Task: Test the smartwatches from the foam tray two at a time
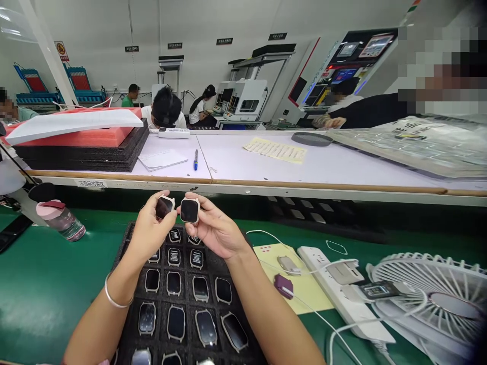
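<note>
Two bare forearms reach up from the bottom edge over a black tray (125, 243) of smartwatch bodies lying face up in rows on a green mat (45, 284). Left hand (146, 230), with a thin bangle (114, 299) on its wrist, pinches one dark-faced watch (164, 207) between thumb and fingertips. Right hand (215, 228) grips a second watch (189, 210) the same way, screen toward the camera. Both watches sit just beside each other above the tray's far edge, near the centre of view. At 3 o'clock from the tray lie a yellow sheet (315, 291), a white power strip (335, 294) with cables and a white fan (429, 299). At 9 o'clock a pink-capped bottle (61, 220) lies on its side. At 12 o'clock a white bench (266, 167) carries a blue pen (195, 159) and stacked foam (83, 147); other people work beyond it.
</note>
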Tool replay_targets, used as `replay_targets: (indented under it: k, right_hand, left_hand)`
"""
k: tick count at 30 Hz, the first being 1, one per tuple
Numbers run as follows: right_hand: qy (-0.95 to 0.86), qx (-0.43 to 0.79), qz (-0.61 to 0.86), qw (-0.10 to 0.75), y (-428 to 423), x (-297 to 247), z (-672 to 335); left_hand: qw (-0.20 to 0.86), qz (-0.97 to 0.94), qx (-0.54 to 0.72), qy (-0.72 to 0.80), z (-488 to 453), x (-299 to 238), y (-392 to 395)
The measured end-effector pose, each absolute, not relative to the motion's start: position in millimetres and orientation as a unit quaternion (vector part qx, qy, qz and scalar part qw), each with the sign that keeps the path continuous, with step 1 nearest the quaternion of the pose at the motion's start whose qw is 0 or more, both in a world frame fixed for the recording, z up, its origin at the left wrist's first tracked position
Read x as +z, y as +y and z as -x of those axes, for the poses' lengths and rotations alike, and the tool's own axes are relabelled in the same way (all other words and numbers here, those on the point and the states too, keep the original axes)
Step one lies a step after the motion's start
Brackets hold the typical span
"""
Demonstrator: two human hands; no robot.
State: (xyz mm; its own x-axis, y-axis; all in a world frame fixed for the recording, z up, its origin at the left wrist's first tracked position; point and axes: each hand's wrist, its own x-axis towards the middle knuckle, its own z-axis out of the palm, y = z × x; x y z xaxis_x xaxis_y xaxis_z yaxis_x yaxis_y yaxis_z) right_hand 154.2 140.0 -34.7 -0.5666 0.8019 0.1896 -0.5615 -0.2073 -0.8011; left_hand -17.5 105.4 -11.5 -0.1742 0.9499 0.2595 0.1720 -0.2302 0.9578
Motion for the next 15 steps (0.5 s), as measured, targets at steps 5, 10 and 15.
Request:
replay_targets:
  k: [5,10,15]
  right_hand:
    - [-0.447,0.77,0.115,0.441,141.6,-35.1,-157.3]
    - [-0.458,0.764,0.126,0.437,141.2,-36.7,-156.5]
    - [-0.451,0.765,0.113,0.445,140.6,-38.3,-152.5]
  left_hand:
    - [0.311,-0.539,0.586,0.519,14.2,-11.5,102.8]
    - [0.28,-0.545,0.594,0.521,12.7,-11.3,100.1]
    - [0.257,-0.549,0.598,0.525,9.2,-11.0,98.1]
